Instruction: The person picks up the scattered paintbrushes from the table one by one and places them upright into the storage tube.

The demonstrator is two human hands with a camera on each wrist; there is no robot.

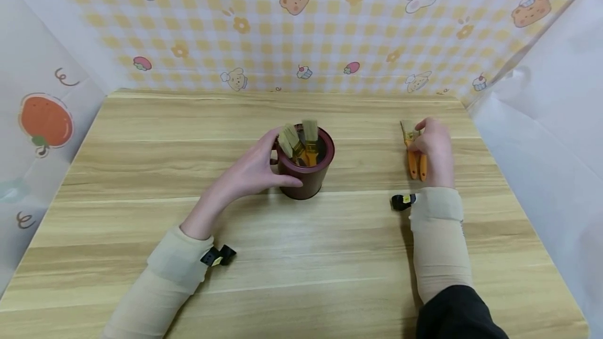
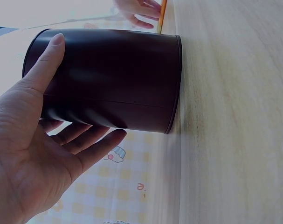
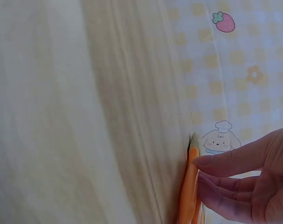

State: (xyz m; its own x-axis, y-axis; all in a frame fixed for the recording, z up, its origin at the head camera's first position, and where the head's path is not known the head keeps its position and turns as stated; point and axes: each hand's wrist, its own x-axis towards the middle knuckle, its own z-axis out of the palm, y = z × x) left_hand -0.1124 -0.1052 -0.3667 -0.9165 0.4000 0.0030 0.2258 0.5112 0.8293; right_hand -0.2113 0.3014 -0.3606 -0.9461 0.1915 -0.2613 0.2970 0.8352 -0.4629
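Note:
A dark brown cylindrical cup point(image 1: 303, 184) with a maroon rim stands upright near the middle of the table. Paintbrushes point(image 1: 311, 140) with pale bristles and orange handles lean inside it, bristles up. My left hand point(image 1: 249, 171) holds the cup from its left side, thumb at the near side and fingers around the back. On the right lie two similar paintbrushes side by side. My right hand point(image 1: 435, 145) pinches the right-hand paintbrush point(image 1: 423, 166) near its bristle end, and the other brush point(image 1: 412, 165) lies just left of it. The right fingertips are partly hidden in the head view.
The wood-grain table point(image 1: 306, 276) ends at the back against a yellow checked sheet point(image 1: 264, 30) with cartoon prints. White sheets stand at the left and right point(image 1: 556, 103). Each wrist wears a small black camera point(image 1: 402, 202) over a pale wrap.

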